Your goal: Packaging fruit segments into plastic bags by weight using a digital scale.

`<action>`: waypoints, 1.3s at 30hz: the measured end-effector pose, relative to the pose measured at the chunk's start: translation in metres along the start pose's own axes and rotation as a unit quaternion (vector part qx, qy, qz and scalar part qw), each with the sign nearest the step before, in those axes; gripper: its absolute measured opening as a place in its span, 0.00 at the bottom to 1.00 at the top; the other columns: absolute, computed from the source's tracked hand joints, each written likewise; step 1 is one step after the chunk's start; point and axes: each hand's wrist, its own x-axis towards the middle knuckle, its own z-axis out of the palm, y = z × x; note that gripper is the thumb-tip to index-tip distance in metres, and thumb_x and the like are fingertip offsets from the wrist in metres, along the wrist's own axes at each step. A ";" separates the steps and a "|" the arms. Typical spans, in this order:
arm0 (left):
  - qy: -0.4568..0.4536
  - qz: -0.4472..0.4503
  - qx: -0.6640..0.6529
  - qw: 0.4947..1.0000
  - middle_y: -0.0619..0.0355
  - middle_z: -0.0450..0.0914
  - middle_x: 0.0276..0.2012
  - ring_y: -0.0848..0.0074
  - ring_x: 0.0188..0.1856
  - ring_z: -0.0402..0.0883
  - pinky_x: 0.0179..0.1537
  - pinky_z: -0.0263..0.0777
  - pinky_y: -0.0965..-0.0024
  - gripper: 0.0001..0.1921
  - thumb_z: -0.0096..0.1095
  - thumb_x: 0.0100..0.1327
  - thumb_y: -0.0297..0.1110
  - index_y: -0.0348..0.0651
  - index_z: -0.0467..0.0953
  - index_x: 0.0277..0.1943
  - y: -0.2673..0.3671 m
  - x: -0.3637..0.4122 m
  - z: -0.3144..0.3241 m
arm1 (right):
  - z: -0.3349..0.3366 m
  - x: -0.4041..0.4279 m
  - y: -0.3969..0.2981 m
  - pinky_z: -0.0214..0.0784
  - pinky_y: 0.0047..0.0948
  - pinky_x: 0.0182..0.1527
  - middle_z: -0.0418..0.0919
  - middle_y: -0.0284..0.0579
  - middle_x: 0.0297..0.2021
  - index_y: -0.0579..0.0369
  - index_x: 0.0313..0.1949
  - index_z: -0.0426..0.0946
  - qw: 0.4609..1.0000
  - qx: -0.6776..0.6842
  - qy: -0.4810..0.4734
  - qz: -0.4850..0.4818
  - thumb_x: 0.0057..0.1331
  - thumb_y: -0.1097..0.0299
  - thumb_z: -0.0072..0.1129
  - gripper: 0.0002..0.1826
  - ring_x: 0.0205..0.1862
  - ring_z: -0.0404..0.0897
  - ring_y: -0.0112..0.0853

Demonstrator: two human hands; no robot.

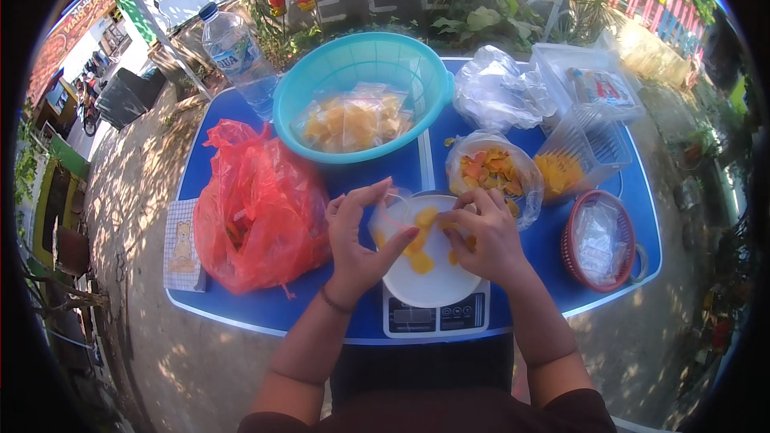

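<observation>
A white plate (434, 288) with several yellow-orange chips (422, 262) rests on a digital kitchen scale (436, 320). My left hand (367, 231) holds a small clear plastic bag (390, 210) spread between thumb and fingers over the plate's left side. My right hand (484, 234) is over the plate's right side, its fingertips pinched on a yellow chip (446, 224). Behind that hand, an open clear bag holds orange chips (492, 171). To its right, a tilted clear plastic container (601, 144) has more yellow chips inside.
On the blue table (391, 177) stand a turquoise basket (361, 45) of filled bags, a red plastic bag (258, 216), a water bottle (231, 54), a patterned notebook (182, 246), a crumpled clear bag (496, 90), a lidded plastic box (592, 81) and a small red basket (568, 246) of empty-looking bags.
</observation>
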 end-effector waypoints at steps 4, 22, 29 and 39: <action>-0.019 0.050 0.090 0.994 0.59 0.84 0.48 0.75 0.51 0.81 0.63 0.57 0.63 0.34 0.81 0.53 0.45 0.41 0.77 0.60 0.008 0.004 -0.001 | 0.003 -0.002 0.005 0.72 0.34 0.43 0.79 0.42 0.37 0.54 0.38 0.85 0.999 0.038 -0.014 0.016 0.55 0.79 0.69 0.10 0.40 0.77 0.37; -0.059 0.161 0.232 0.957 0.65 0.83 0.48 0.75 0.49 0.79 0.66 0.47 0.54 0.29 0.80 0.53 0.47 0.49 0.81 0.57 0.011 -0.004 0.008 | 0.009 -0.006 -0.009 0.68 0.35 0.46 0.86 0.43 0.38 0.55 0.39 0.85 0.964 0.234 0.120 0.039 0.59 0.77 0.69 0.08 0.40 0.78 0.36; 0.025 0.082 0.163 0.983 0.59 0.83 0.51 0.73 0.52 0.79 0.62 0.54 0.61 0.33 0.78 0.56 0.45 0.42 0.76 0.62 0.009 0.002 -0.004 | 0.008 -0.003 -0.013 0.67 0.41 0.53 0.83 0.41 0.51 0.48 0.46 0.86 0.996 0.076 -0.030 -0.027 0.58 0.67 0.72 0.15 0.50 0.75 0.42; 0.024 0.087 0.170 0.981 0.59 0.84 0.50 0.72 0.53 0.78 0.61 0.55 0.62 0.32 0.78 0.56 0.44 0.41 0.76 0.61 0.009 0.004 -0.004 | 0.010 -0.006 -0.008 0.70 0.41 0.52 0.79 0.41 0.46 0.47 0.42 0.87 0.990 0.075 -0.084 -0.085 0.58 0.68 0.71 0.11 0.47 0.75 0.41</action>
